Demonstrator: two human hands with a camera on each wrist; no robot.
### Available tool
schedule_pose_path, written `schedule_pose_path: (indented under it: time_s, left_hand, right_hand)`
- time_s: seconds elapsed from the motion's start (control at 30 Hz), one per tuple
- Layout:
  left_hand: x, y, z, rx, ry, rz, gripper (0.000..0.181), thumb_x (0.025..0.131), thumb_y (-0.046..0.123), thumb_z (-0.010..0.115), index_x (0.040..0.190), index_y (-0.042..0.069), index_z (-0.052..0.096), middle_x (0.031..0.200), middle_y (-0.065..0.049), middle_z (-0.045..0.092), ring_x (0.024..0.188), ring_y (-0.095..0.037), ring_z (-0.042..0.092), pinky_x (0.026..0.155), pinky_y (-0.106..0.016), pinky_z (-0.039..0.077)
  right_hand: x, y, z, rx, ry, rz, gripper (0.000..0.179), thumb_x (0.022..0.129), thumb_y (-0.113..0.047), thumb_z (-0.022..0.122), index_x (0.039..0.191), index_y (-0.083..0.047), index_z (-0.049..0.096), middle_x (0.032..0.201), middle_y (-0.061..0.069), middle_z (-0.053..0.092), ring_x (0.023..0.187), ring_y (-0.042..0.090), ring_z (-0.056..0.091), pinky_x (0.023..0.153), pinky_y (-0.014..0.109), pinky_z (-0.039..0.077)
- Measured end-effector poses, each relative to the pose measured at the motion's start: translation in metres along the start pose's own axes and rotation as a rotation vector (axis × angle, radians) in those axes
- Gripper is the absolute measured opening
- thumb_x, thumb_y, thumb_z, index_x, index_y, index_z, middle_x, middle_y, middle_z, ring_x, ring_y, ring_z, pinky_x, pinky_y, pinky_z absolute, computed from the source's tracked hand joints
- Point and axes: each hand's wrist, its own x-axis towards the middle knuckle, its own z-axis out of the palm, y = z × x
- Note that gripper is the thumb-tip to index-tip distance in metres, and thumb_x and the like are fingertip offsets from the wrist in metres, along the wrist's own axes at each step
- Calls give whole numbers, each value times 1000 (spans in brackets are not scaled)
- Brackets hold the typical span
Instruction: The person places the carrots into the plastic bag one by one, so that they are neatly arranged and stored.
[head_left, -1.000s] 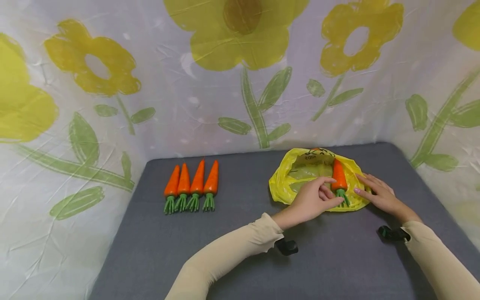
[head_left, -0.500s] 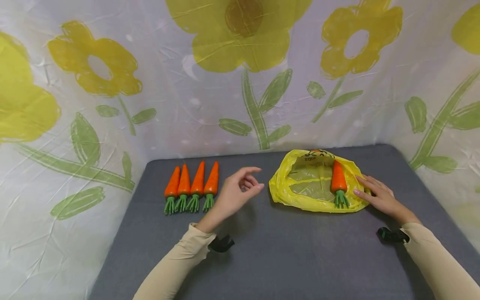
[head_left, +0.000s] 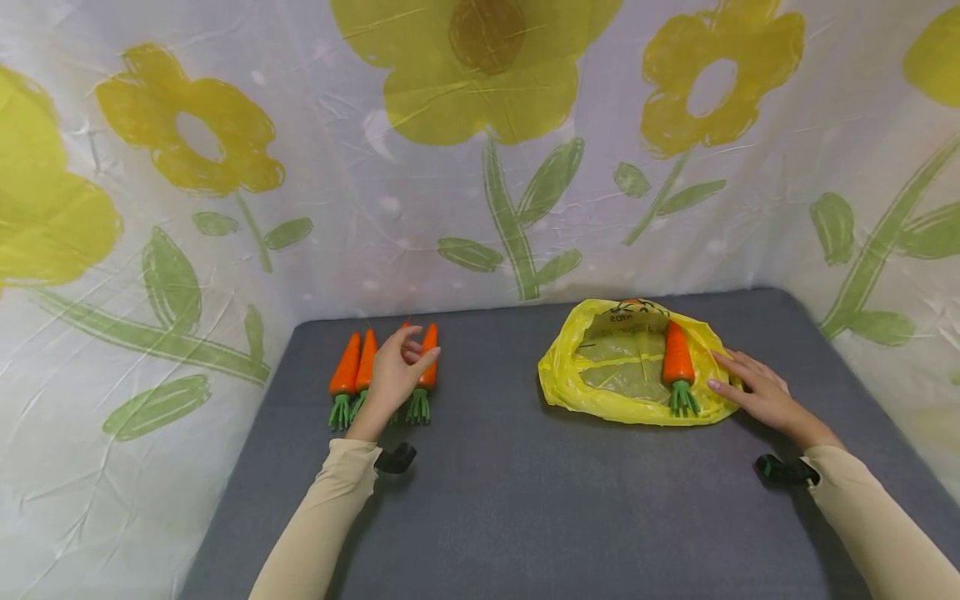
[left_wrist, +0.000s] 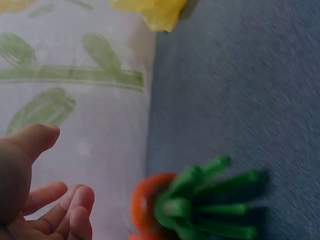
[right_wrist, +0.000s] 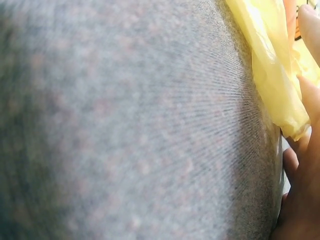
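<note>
Several orange toy carrots (head_left: 346,364) with green tops lie in a row at the left of the table. Over them hovers my left hand (head_left: 393,371), fingers loosely bent and holding nothing; it hides most of one carrot in the head view. A carrot's green top (left_wrist: 200,205) shows below and right of that hand in the left wrist view. To the right lies a yellow plastic bag (head_left: 562,377), mouth open, with a single carrot (head_left: 678,354) along its right inner side. My right hand (head_left: 761,396) holds the bag's right rim, thumb inside and other fingers outside.
A grey cloth-covered table (head_left: 525,500) carries everything. Behind and at the sides hangs a white curtain (head_left: 337,250) with yellow flowers. Black wrist bands (head_left: 396,458) sit under both cuffs.
My left hand has left the carrot in the bag and moved left across the table to above the row of carrots. The right hand and the bag have stayed put.
</note>
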Motion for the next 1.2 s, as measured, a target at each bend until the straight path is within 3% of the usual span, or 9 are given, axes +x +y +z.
schedule_pose_path:
  time_s: [0.17, 0.47, 0.77, 1.2]
  left_hand:
    - [1, -15, 3, 37, 0, -20, 55, 91, 26, 73, 136, 0, 55, 103, -21, 62, 84, -28, 61, 71, -29, 50]
    - [-5, -26, 5, 153, -71, -65, 60, 90, 29, 74, 136, -3, 54, 98, -19, 58, 81, -25, 57, 73, -33, 49]
    - [-5, -24, 5, 247, -130, -74, 64, 88, 31, 76, 136, -5, 54, 93, -16, 56, 82, -25, 49, 70, -32, 40]
    - [-4, -20, 3, 299, -231, -97, 72, 86, 32, 77, 143, 0, 47, 105, -18, 61, 85, -26, 56, 71, -36, 47]
  right_hand:
    - [-1, 0, 0, -4, -3, 3, 73, 102, -43, 49, 157, -4, 21, 160, 33, 14, 145, 58, 7, 104, 79, 2]
    - [0, 0, 1, -14, -6, 12, 73, 102, -43, 49, 157, -5, 21, 161, 32, 13, 145, 58, 7, 104, 79, 2]
    - [1, 0, 1, -16, -11, 10, 73, 102, -44, 48, 157, -5, 21, 160, 33, 13, 145, 58, 7, 104, 79, 2]
    - [2, 3, 3, -35, 1, 7, 73, 102, -44, 49, 157, -5, 21, 160, 32, 14, 144, 59, 9, 104, 78, 4]
